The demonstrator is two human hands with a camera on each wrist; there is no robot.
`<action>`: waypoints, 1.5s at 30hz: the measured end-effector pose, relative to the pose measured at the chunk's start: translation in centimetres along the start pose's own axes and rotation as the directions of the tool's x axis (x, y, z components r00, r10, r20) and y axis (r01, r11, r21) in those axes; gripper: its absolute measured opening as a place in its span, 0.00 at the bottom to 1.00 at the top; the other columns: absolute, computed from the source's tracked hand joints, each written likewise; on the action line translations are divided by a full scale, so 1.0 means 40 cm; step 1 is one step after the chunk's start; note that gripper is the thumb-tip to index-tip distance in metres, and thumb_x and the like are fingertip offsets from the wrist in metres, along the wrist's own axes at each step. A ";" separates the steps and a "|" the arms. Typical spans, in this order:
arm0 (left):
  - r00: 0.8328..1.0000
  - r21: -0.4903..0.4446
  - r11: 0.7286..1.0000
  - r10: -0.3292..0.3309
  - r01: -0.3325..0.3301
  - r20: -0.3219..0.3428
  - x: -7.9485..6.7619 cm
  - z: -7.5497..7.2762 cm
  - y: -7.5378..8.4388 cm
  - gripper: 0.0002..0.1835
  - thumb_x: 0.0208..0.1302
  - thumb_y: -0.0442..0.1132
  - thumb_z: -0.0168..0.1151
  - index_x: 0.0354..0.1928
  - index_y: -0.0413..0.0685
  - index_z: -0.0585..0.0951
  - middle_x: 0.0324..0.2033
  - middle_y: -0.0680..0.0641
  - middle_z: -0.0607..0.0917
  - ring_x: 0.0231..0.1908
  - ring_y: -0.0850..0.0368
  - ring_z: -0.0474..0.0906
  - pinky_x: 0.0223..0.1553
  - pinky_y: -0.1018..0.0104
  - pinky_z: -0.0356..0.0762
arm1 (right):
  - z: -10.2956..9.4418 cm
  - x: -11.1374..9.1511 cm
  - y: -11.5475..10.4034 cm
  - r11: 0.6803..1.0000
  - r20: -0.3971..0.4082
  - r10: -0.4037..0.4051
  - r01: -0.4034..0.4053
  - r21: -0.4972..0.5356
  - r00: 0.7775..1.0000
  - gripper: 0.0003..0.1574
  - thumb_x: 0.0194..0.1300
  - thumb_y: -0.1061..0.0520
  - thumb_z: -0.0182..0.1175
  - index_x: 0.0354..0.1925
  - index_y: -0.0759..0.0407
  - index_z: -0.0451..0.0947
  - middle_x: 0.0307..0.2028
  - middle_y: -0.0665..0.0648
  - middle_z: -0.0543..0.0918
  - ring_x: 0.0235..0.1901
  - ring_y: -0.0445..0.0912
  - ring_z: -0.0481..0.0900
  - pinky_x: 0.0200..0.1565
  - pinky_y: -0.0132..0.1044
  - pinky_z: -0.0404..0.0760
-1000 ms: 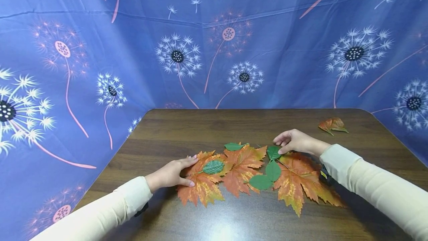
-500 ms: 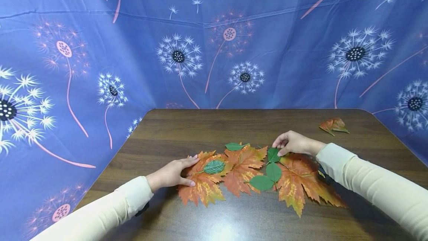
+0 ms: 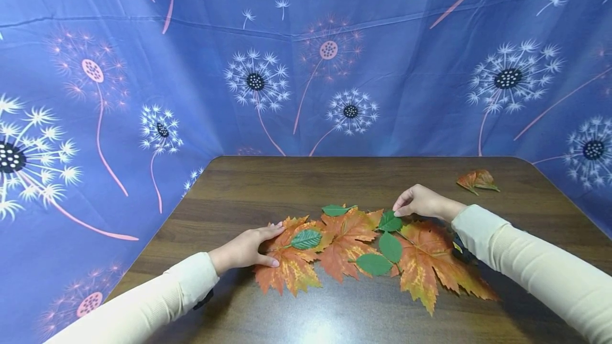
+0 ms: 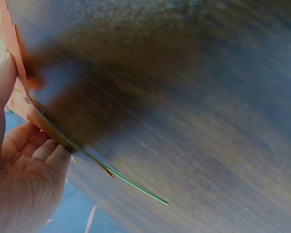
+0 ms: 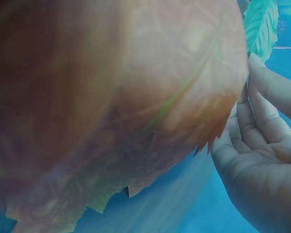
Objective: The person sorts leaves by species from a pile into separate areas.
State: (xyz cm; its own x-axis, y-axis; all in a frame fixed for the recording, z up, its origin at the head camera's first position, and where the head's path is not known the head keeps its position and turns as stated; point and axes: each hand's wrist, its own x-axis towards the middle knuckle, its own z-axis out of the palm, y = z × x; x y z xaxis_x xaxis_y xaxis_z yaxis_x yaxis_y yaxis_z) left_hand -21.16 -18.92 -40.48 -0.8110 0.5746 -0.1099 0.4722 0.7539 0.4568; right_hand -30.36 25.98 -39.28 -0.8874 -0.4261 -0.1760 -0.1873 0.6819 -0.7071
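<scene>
Three large orange maple leaves lie in a row on the table: a left maple leaf, a middle maple leaf and a right maple leaf. My left hand rests on the left maple leaf, its thumb and fingers spread over it. My right hand pinches the tip of a small green leaf, between the middle and right maple leaves. Other green leaves lie on the row, including a veined green leaf. In the right wrist view, an orange maple leaf fills much of the picture.
Small folded orange leaves lie at the back right of the brown wooden table. A blue dandelion-print cloth hangs behind and at the sides. A thin green stem sticks out past my left hand.
My right fingers have closed onto the green leaf's tip, and that leaf has turned and shifted slightly left. The right maple leaf has slid a little. My left hand stays in place.
</scene>
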 end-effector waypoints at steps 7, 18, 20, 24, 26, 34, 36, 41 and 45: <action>1.000 -0.007 1.000 -0.020 0.020 0.002 -0.001 -0.003 0.005 0.45 0.56 0.51 0.69 0.73 0.44 0.62 0.73 0.40 0.60 0.72 0.39 0.56 0.68 0.40 0.57 | -0.009 -0.004 0.000 0.994 0.008 0.015 -0.016 0.112 1.000 0.11 0.62 0.61 0.65 0.39 0.70 0.82 0.32 0.54 0.87 0.33 0.45 0.83 0.39 0.42 0.83; 1.000 -0.017 1.000 -0.017 0.017 0.005 -0.002 0.000 0.006 0.45 0.56 0.51 0.69 0.73 0.44 0.61 0.73 0.41 0.60 0.72 0.39 0.55 0.68 0.39 0.57 | -0.023 -0.005 0.005 0.971 0.011 0.045 -0.047 0.233 0.999 0.12 0.64 0.62 0.63 0.41 0.72 0.80 0.30 0.54 0.85 0.32 0.47 0.84 0.39 0.40 0.85; 1.000 -0.014 1.000 -0.020 0.020 0.007 -0.001 0.000 0.006 0.45 0.56 0.51 0.69 0.73 0.44 0.61 0.73 0.41 0.60 0.72 0.39 0.55 0.68 0.39 0.57 | -0.025 -0.007 0.006 0.964 0.012 0.041 -0.043 0.261 0.999 0.12 0.64 0.63 0.62 0.42 0.74 0.79 0.30 0.54 0.85 0.31 0.47 0.84 0.39 0.40 0.85; 1.000 -0.014 1.000 -0.025 0.025 0.011 -0.001 0.000 0.006 0.46 0.56 0.51 0.69 0.73 0.44 0.61 0.73 0.41 0.59 0.72 0.39 0.55 0.68 0.39 0.57 | -0.026 -0.012 0.009 0.945 0.010 0.030 -0.031 0.325 1.000 0.14 0.64 0.65 0.62 0.43 0.77 0.77 0.30 0.54 0.84 0.30 0.46 0.84 0.38 0.39 0.85; 1.000 -0.016 1.000 -0.025 0.025 0.011 -0.001 0.001 0.006 0.46 0.56 0.51 0.69 0.73 0.44 0.61 0.73 0.41 0.59 0.72 0.39 0.55 0.68 0.39 0.57 | -0.026 -0.015 0.012 0.938 0.012 0.013 -0.017 0.348 1.000 0.14 0.64 0.66 0.61 0.44 0.78 0.76 0.31 0.54 0.84 0.31 0.46 0.85 0.39 0.40 0.86; 1.000 -0.020 1.000 -0.017 0.017 0.008 0.001 0.003 0.004 0.46 0.56 0.51 0.70 0.73 0.44 0.61 0.73 0.40 0.60 0.72 0.39 0.55 0.68 0.39 0.57 | -0.029 -0.023 0.027 0.902 0.015 0.026 -0.030 0.430 1.000 0.13 0.65 0.67 0.60 0.45 0.77 0.74 0.33 0.56 0.83 0.36 0.48 0.86 0.44 0.42 0.85; 1.000 -0.019 1.000 -0.014 0.014 0.007 0.001 0.003 0.004 0.46 0.56 0.51 0.70 0.73 0.43 0.61 0.73 0.40 0.60 0.72 0.39 0.55 0.68 0.39 0.57 | -0.031 -0.024 0.029 0.900 0.016 0.024 -0.028 0.435 1.000 0.14 0.65 0.67 0.59 0.46 0.77 0.73 0.33 0.56 0.83 0.36 0.48 0.86 0.45 0.42 0.85; 1.000 -0.027 1.000 -0.004 0.004 0.009 0.000 0.002 0.005 0.46 0.56 0.51 0.69 0.73 0.42 0.61 0.73 0.40 0.60 0.72 0.38 0.55 0.68 0.39 0.56 | -0.035 -0.026 0.034 0.908 0.023 0.022 -0.030 0.417 0.999 0.17 0.64 0.68 0.60 0.49 0.79 0.74 0.37 0.56 0.85 0.36 0.46 0.85 0.45 0.42 0.85; 1.000 -0.017 1.000 0.010 -0.010 0.002 0.000 0.002 0.007 0.45 0.56 0.50 0.70 0.72 0.41 0.62 0.72 0.39 0.60 0.71 0.37 0.56 0.68 0.39 0.57 | -0.037 -0.028 0.033 0.930 0.051 0.002 -0.021 0.368 0.999 0.22 0.65 0.67 0.59 0.54 0.79 0.74 0.48 0.62 0.85 0.39 0.42 0.84 0.47 0.43 0.84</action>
State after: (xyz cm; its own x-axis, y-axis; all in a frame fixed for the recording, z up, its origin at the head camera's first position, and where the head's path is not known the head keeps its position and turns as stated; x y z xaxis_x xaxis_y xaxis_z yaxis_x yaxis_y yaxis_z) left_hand -21.02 -18.69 -40.43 -0.8059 0.5824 -0.1067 0.4741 0.7427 0.4728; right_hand -30.21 28.22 -39.01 -0.8649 -0.4549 -0.2121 -0.0008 0.4238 -0.9057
